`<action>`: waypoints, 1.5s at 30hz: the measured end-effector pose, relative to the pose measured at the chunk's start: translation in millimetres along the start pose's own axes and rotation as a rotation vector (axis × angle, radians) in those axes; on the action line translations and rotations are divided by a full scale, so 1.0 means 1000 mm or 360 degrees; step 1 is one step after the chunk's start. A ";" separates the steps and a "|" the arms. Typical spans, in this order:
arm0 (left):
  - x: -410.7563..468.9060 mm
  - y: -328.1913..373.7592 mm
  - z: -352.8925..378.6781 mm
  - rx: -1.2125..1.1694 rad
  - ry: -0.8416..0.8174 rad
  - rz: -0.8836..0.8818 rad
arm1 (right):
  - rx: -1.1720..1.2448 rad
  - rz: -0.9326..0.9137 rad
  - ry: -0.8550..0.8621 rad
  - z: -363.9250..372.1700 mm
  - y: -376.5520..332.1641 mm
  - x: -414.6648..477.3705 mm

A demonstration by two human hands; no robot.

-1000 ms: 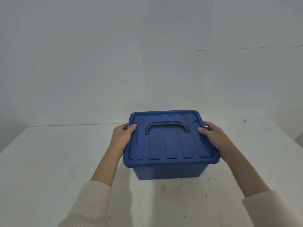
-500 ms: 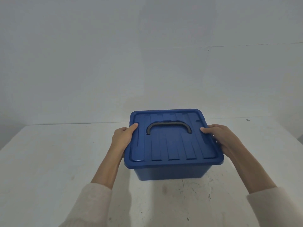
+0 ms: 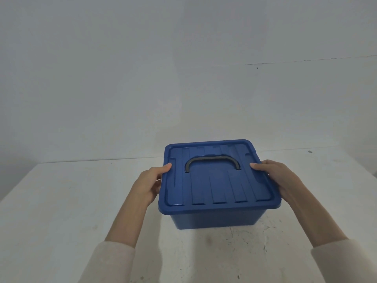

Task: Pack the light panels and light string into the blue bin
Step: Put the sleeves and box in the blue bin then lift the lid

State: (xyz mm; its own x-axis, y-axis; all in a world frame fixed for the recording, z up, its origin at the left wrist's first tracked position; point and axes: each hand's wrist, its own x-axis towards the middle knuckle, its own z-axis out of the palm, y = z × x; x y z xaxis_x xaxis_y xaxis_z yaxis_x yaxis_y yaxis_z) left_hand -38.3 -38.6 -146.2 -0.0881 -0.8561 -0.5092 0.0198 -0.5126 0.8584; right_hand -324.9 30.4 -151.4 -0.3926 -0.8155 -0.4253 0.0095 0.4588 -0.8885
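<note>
Blue bin stands on the white desk, dead ahead at 12 o'clock from the person. Its lid is seated flat on the rim all round. Dark handle lies folded on the lid's 12 o'clock half. Left grip is at the lid's 9 o'clock edge, thumb on top, fingers curled under the rim. Right grip mirrors it at 3 o'clock, thumb on top, fingers wrapped over the edge. Both are closed on the lid rim, not wide. Change over the last second is small. The bin sits in nearly the same spot and both thumbs keep their places. The right grip has settled further round the rim, where before it lay looser along the side. No light panels or light string in sight on the desk; with the lid on, they cannot be seen, and are likely already inside. Reading: packing appears done, and this is either pressing the lid home or a two-sided hold ahead of a lift. Cannot tell whether the lid has clicked shut. Pale sleeves at 6 o'clock; bare grey wall behind.
</note>
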 end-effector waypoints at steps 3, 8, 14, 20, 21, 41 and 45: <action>-0.002 -0.001 0.002 0.0074 0.0031 0.0072 | -0.0170 -0.0080 0.0066 0.002 -0.005 -0.005; -0.005 -0.007 0.008 0.0617 0.0231 0.0284 | -0.1753 -0.1015 0.0543 0.043 -0.026 -0.013; -0.032 -0.008 0.003 0.0659 0.0115 0.0194 | -0.1682 -0.1268 -0.0215 0.152 -0.060 0.032; -0.046 -0.018 -0.027 0.0449 -0.0333 -0.0036 | -0.1490 -0.0715 -0.0622 0.171 -0.096 0.059; -0.044 -0.017 -0.029 0.0415 -0.0374 -0.0043 | -0.1483 -0.0641 -0.0660 0.172 -0.100 0.060; -0.030 0.020 0.005 0.1580 0.0231 0.0693 | -0.1334 -0.0977 -0.0134 0.051 -0.059 0.015; 0.003 0.007 0.042 0.2057 0.0198 0.0957 | -0.1563 -0.0792 -0.0093 0.023 -0.021 0.006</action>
State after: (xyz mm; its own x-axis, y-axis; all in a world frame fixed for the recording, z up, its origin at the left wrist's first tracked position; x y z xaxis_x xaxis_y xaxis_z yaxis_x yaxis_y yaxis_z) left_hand -80.3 -42.4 -139.2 -0.3039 -0.9527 0.0017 -0.8886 0.2841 0.3601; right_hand -306.3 7.8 -139.3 -0.1051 -0.9905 -0.0882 -0.8830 0.1338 -0.4499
